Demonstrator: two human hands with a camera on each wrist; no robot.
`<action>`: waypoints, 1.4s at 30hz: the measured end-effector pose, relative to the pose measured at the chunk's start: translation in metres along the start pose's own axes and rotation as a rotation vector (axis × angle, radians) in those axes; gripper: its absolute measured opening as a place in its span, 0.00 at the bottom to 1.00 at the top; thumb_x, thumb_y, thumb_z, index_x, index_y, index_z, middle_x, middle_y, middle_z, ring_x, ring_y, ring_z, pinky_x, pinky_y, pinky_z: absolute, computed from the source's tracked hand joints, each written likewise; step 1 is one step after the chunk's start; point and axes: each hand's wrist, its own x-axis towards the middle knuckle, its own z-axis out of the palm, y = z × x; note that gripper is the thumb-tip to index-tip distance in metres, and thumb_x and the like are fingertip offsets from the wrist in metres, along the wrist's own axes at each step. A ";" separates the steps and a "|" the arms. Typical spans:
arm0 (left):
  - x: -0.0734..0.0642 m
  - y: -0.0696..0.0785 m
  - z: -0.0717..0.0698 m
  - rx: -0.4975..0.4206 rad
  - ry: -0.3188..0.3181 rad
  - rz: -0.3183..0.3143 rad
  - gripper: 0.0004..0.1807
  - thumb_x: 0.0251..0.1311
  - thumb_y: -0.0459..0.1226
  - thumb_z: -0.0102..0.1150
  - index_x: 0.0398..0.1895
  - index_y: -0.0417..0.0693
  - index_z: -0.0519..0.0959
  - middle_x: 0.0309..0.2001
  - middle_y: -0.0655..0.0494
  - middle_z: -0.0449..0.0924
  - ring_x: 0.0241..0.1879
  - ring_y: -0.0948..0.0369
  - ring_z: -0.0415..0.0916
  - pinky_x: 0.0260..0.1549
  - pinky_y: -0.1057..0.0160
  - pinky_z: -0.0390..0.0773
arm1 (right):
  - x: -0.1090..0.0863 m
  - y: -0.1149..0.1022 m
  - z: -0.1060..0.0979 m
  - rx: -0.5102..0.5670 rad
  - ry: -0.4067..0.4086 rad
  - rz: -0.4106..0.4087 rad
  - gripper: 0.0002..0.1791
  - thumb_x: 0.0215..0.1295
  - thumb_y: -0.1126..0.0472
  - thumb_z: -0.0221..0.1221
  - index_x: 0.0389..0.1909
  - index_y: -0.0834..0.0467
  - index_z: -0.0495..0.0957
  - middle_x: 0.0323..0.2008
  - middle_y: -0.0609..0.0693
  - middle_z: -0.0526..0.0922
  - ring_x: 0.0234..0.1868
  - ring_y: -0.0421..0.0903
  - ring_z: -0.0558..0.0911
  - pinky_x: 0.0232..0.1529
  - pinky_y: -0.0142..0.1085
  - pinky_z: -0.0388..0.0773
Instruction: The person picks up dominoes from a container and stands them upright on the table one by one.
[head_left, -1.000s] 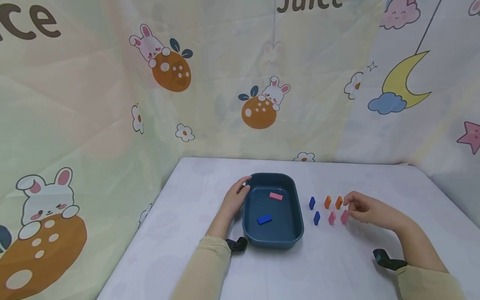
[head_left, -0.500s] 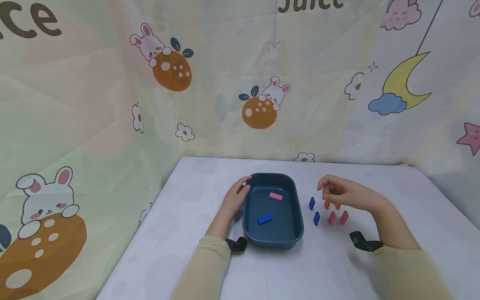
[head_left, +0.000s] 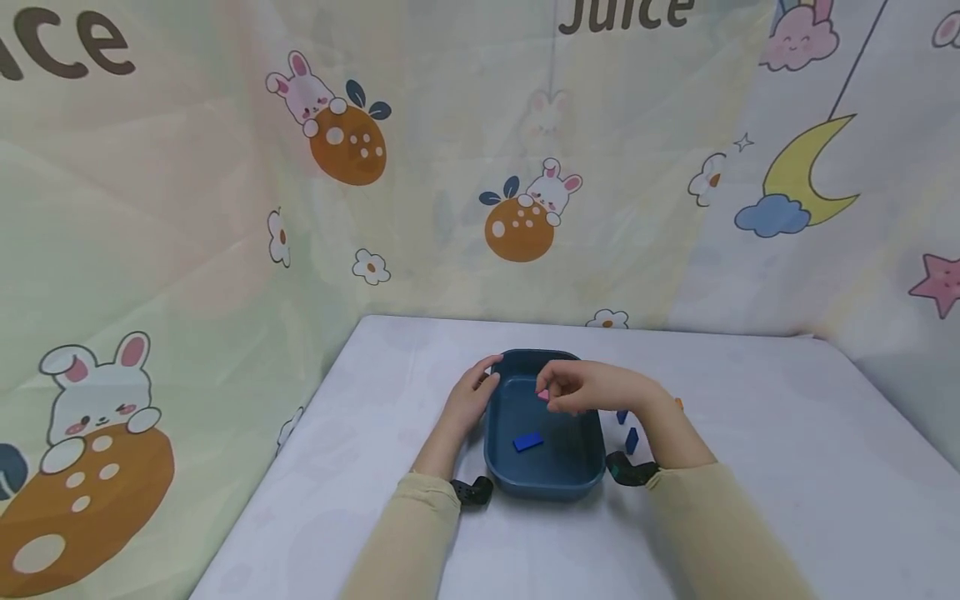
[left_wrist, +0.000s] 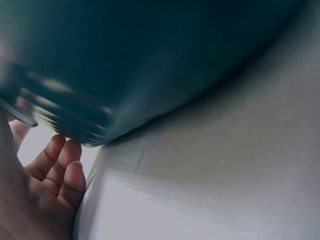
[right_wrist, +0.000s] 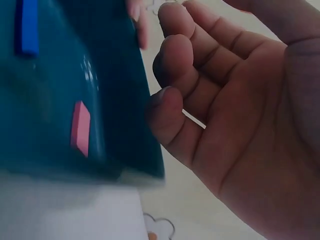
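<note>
A dark teal plastic tray (head_left: 545,487) holds a blue block (head_left: 528,442) and a pink block (right_wrist: 81,129), both lying flat on its floor. My left hand (head_left: 469,396) grips the tray's left rim near the far corner, other fingertips (left_wrist: 74,175) resting low against the outside wall. Over the tray's right half hovers my right hand (head_left: 600,387), fingers bent and thumb drawn toward them. A small reddish block (right_wrist: 239,4) shows at the thumb, pinched and mostly hidden. In the right wrist view the other fingers (right_wrist: 167,112) curl loosely beside the tray wall.
Two blue blocks, the nearer blue block (head_left: 632,440) among them, stand upright just right of the tray. An orange block (head_left: 679,403) peeks out behind my right forearm, which hides other blocks. The white tabletop (head_left: 795,417) meets a printed curtain (head_left: 450,167) at the back.
My right hand has moved left, from the far end of the standing blocks, past them and over the tray. The left hand stays at the rim.
</note>
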 end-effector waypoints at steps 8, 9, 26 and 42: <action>0.000 -0.004 -0.001 -0.012 -0.007 0.016 0.21 0.71 0.54 0.47 0.66 0.78 0.70 0.44 0.55 0.78 0.38 0.58 0.75 0.34 0.60 0.76 | 0.039 -0.008 0.019 0.066 -0.093 -0.037 0.17 0.69 0.53 0.60 0.55 0.53 0.73 0.36 0.62 0.81 0.34 0.62 0.79 0.39 0.49 0.79; 0.001 -0.005 -0.001 -0.008 -0.009 0.016 0.21 0.71 0.55 0.46 0.66 0.78 0.70 0.44 0.55 0.78 0.38 0.58 0.75 0.35 0.60 0.76 | 0.043 -0.008 0.022 0.065 -0.105 -0.030 0.17 0.69 0.54 0.60 0.55 0.54 0.73 0.35 0.60 0.82 0.33 0.60 0.80 0.39 0.48 0.80; -0.001 -0.002 -0.001 -0.009 -0.020 0.009 0.21 0.71 0.54 0.46 0.66 0.76 0.71 0.46 0.54 0.78 0.43 0.57 0.75 0.38 0.59 0.74 | 0.059 0.007 0.051 -0.065 -0.158 0.178 0.13 0.64 0.56 0.65 0.49 0.50 0.78 0.27 0.47 0.78 0.25 0.43 0.74 0.30 0.35 0.72; 0.001 -0.003 -0.002 -0.017 -0.016 0.027 0.21 0.72 0.54 0.46 0.66 0.76 0.70 0.44 0.54 0.78 0.39 0.58 0.75 0.35 0.59 0.75 | 0.062 0.002 0.052 -0.224 -0.174 0.214 0.08 0.60 0.55 0.68 0.37 0.46 0.79 0.27 0.45 0.76 0.28 0.44 0.73 0.34 0.37 0.68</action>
